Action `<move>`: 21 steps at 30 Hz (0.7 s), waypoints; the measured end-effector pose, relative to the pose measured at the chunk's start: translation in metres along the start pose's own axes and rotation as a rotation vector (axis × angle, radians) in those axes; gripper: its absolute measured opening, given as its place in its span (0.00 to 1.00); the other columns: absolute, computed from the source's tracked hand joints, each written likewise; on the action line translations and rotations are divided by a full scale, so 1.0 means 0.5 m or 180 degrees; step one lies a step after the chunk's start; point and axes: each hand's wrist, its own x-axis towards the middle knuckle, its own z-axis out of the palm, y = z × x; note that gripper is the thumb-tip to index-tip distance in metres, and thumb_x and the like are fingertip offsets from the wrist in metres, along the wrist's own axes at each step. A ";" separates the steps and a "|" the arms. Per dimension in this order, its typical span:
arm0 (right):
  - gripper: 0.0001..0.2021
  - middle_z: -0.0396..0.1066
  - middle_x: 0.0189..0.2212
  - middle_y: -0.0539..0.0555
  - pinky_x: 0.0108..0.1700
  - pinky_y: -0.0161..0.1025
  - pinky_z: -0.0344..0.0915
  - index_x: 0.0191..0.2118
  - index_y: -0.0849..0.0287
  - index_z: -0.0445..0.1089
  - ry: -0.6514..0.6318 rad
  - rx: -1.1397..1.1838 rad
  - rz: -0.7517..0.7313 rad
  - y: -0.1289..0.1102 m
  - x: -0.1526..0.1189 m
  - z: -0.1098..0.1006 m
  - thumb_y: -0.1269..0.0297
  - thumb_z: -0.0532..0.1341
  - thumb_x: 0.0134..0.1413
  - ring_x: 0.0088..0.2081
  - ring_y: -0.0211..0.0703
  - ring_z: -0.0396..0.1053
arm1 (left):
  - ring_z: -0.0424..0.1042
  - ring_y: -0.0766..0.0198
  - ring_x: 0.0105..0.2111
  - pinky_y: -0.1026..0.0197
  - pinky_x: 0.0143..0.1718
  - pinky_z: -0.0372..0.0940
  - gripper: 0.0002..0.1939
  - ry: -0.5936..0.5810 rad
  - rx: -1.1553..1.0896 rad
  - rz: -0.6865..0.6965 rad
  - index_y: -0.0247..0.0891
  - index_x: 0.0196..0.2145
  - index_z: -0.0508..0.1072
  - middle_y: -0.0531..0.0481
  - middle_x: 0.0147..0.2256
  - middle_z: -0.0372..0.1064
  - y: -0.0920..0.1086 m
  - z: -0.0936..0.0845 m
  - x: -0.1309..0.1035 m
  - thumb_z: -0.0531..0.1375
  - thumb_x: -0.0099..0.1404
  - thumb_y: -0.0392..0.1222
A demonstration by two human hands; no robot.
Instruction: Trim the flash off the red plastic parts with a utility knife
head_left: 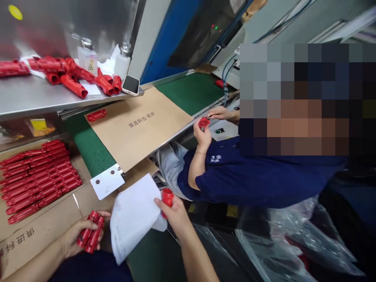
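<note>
Two red plastic parts (91,232) lie side by side in my left hand (73,235), its fingers wrapped round them, at the lower left. My right hand (176,215) grips another red part (167,197) together with a white cloth or sheet (133,213) that hangs between my hands. Left of them, rows of red parts (38,176) fill an open cardboard box (44,223). Ahead, a brown cardboard sheet (141,125) lies over a green belt (88,145), with one red part (96,114) on its far left corner.
A metal shelf (38,98) at the upper left bears loose red parts (73,85), two bottles (87,56) and a phone (131,85). At the right, a person in a dark blue shirt (249,176) holds a red part (204,122). Clear plastic bags (279,243) lie at the lower right.
</note>
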 end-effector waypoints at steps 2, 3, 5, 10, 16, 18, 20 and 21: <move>0.23 0.76 0.33 0.56 0.39 0.41 0.71 0.40 0.61 0.72 -0.0145 0.0041 -0.0068 0.006 -0.009 0.052 0.46 0.69 0.46 0.34 0.47 0.73 | 0.64 0.66 0.26 0.61 0.28 0.66 0.31 0.0043 -0.0016 0.0174 0.36 0.54 0.74 0.53 0.26 0.65 -0.004 -0.004 -0.009 0.68 0.53 0.49; 0.22 0.76 0.32 0.56 0.38 0.41 0.71 0.39 0.60 0.72 -0.0187 0.0015 -0.0119 0.013 -0.004 0.078 0.47 0.69 0.46 0.33 0.47 0.73 | 0.62 0.67 0.25 0.63 0.27 0.64 0.33 0.0071 -0.0007 0.0263 0.36 0.54 0.75 0.54 0.25 0.64 -0.002 -0.005 -0.014 0.67 0.52 0.51; 0.20 0.73 0.28 0.54 0.36 0.41 0.70 0.34 0.59 0.70 -0.0251 -0.0122 -0.0235 0.034 0.017 0.132 0.47 0.68 0.45 0.30 0.45 0.71 | 0.62 0.67 0.25 0.63 0.27 0.63 0.33 0.0144 0.0086 0.0395 0.35 0.54 0.75 0.53 0.25 0.65 0.002 -0.012 -0.026 0.66 0.52 0.53; 0.20 0.72 0.27 0.56 0.38 0.42 0.69 0.34 0.60 0.70 -0.0457 -0.0771 -0.0686 0.094 0.064 0.282 0.44 0.62 0.51 0.30 0.45 0.71 | 0.69 0.59 0.26 0.59 0.27 0.66 0.32 0.0620 0.0373 0.0574 0.30 0.56 0.74 0.46 0.24 0.71 0.002 -0.071 -0.077 0.66 0.53 0.42; 0.16 0.68 0.21 0.59 0.33 0.42 0.64 0.30 0.58 0.73 -0.0832 -0.1561 -0.1574 0.121 0.049 0.419 0.51 0.58 0.58 0.26 0.52 0.70 | 0.75 0.53 0.35 0.50 0.38 0.71 0.32 0.1344 0.0703 0.1395 0.40 0.57 0.75 0.45 0.36 0.73 -0.012 -0.129 -0.184 0.62 0.52 0.37; 0.13 0.68 0.22 0.57 0.33 0.40 0.63 0.34 0.59 0.73 -0.0974 -0.1739 -0.1871 0.116 0.034 0.446 0.57 0.56 0.61 0.26 0.50 0.70 | 0.72 0.46 0.53 0.45 0.56 0.66 0.31 0.1391 0.1024 0.1713 0.42 0.52 0.79 0.42 0.50 0.74 -0.017 -0.122 -0.204 0.63 0.48 0.32; 0.08 0.71 0.26 0.57 0.35 0.39 0.65 0.36 0.58 0.71 -0.1227 -0.1879 -0.2158 0.104 0.022 0.474 0.65 0.55 0.60 0.30 0.49 0.71 | 0.62 0.42 0.64 0.46 0.67 0.54 0.33 0.1164 0.1330 0.1832 0.43 0.47 0.82 0.44 0.59 0.70 -0.024 -0.109 -0.198 0.64 0.41 0.27; 0.07 0.72 0.29 0.57 0.38 0.39 0.66 0.36 0.58 0.70 -0.1380 -0.1944 -0.2294 0.095 0.019 0.489 0.68 0.55 0.58 0.33 0.49 0.72 | 0.63 0.41 0.63 0.46 0.68 0.53 0.32 0.0992 0.1428 0.1785 0.43 0.44 0.84 0.45 0.58 0.71 -0.027 -0.104 -0.184 0.64 0.39 0.25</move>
